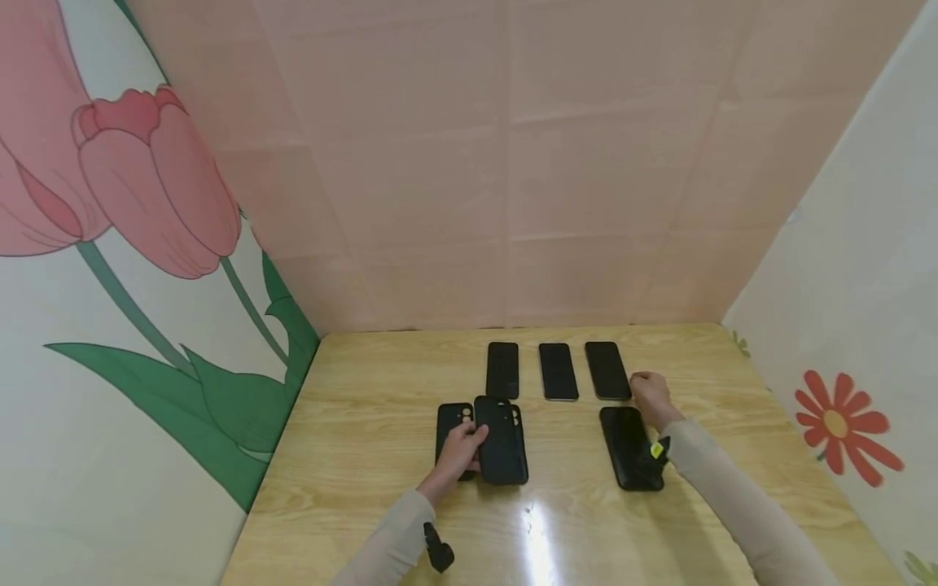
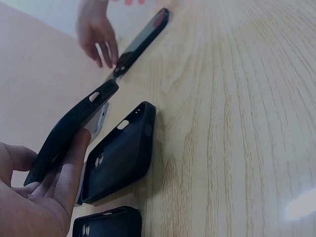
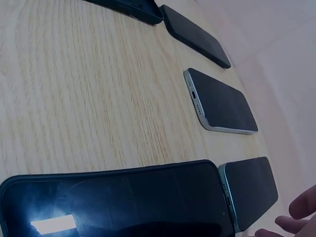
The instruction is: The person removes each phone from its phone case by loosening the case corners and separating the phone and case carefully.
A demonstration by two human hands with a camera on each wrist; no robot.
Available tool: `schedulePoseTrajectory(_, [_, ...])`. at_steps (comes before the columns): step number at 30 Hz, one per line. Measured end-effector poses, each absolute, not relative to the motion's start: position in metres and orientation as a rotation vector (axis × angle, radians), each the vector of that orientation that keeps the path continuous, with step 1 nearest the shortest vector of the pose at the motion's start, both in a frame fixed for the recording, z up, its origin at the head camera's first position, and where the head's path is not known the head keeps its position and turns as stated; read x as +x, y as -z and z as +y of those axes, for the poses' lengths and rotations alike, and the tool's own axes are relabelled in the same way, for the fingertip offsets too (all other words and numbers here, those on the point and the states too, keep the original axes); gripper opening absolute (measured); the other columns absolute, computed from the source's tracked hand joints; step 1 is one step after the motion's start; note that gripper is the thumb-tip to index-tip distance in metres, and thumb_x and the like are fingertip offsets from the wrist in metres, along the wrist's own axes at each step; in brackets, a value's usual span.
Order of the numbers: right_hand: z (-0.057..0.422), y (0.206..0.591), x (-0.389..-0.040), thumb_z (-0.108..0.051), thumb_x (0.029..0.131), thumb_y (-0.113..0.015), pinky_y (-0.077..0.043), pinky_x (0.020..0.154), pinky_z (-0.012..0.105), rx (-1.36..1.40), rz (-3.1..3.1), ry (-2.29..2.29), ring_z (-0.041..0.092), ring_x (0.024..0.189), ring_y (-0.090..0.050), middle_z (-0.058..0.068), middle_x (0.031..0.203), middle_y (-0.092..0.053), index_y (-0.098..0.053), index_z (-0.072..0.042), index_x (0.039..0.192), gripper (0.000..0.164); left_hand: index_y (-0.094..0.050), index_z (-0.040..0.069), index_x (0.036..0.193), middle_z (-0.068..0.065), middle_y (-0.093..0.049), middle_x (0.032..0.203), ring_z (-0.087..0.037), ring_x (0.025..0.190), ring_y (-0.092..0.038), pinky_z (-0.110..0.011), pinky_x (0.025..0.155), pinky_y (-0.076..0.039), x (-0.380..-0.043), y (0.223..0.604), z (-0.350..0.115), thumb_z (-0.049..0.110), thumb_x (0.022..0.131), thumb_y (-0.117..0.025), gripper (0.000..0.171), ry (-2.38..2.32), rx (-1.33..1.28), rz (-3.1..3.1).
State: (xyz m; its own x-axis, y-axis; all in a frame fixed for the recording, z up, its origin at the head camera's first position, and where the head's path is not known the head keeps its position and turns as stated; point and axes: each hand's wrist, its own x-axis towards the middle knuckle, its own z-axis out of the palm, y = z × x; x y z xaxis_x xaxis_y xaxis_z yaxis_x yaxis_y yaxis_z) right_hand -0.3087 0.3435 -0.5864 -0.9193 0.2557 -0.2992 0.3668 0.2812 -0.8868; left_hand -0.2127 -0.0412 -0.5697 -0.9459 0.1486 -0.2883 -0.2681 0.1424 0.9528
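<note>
My left hand (image 1: 456, 452) holds a black phone case (image 1: 501, 446) by its side edge, thumb on the face and fingers behind. Two more black cases lie below it: one case (image 1: 445, 423) partly behind the hand, the other (image 2: 121, 153) with its hollow side up in the left wrist view. My right hand (image 1: 652, 395) is beside the lower corner of the rightmost phone (image 1: 607, 370), its fingers loosely bent with nothing between them. Below that hand lies a larger black phone (image 1: 627, 443), screen up with a dark rim, partly covered by the wrist strap.
Along the back of the wooden table (image 1: 366, 407) lie a middle phone (image 1: 558, 372) with a silver edge and a left phone (image 1: 502, 368), both dark face up. A pink sheet (image 1: 506, 203) rises behind them. Patterned walls flank the table.
</note>
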Motion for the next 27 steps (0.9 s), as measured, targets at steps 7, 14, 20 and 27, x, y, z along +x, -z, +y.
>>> schedulePoseTrajectory(7, [0.341, 0.585, -0.300, -0.012, 0.096, -0.034, -0.044, 0.082, 0.041, 0.591, 2.535, 1.614, 0.036, 0.106, -0.049, 0.033, 0.128, -0.051, -0.044, 0.014, 0.138, 0.051, -0.062, 0.000, 0.117, -0.006, -0.068, 0.087, -0.014, 0.071, -0.064, -0.032, 0.062, -0.057, -0.213, 0.573, -0.041, 0.033, 0.103, -0.055, 0.036, -1.885, -0.093, 2.082])
schedulePoseTrajectory(14, [0.334, 0.580, -0.292, -0.007, 0.093, -0.034, -0.041, 0.082, 0.039, 0.649, 2.568, 1.633, 0.035, 0.107, -0.044, 0.030, 0.139, -0.044, -0.053, 0.008, 0.134, 0.048, -0.062, 0.000, 0.118, -0.007, -0.069, 0.092, -0.016, 0.074, -0.066, -0.033, 0.063, -0.058, -0.213, 0.570, -0.038, 0.036, 0.101, -0.057, 0.039, -1.894, -0.050, 2.072])
schedulePoseTrajectory(20, [0.325, 0.580, -0.281, -0.002, 0.093, -0.037, -0.046, 0.069, 0.030, 0.622, 2.498, 1.757, 0.028, 0.091, -0.050, 0.027, 0.127, -0.052, -0.055, 0.009, 0.130, 0.042, -0.059, -0.001, 0.124, -0.010, -0.068, 0.102, -0.018, 0.082, -0.066, -0.038, 0.069, -0.058, -0.212, 0.570, -0.034, 0.035, 0.103, -0.055, 0.043, -1.867, -0.023, 2.107])
schedulePoseTrajectory(27, [0.321, 0.581, -0.267, 0.000, 0.099, -0.039, -0.050, 0.078, 0.036, 0.552, 2.407, 1.834, 0.029, 0.091, -0.054, 0.023, 0.115, -0.055, -0.053, 0.014, 0.128, 0.035, -0.040, -0.008, 0.144, -0.022, -0.058, 0.125, -0.031, 0.104, -0.062, -0.044, 0.075, -0.057, -0.212, 0.570, -0.024, 0.026, 0.103, -0.054, 0.055, -1.812, -0.037, 2.119])
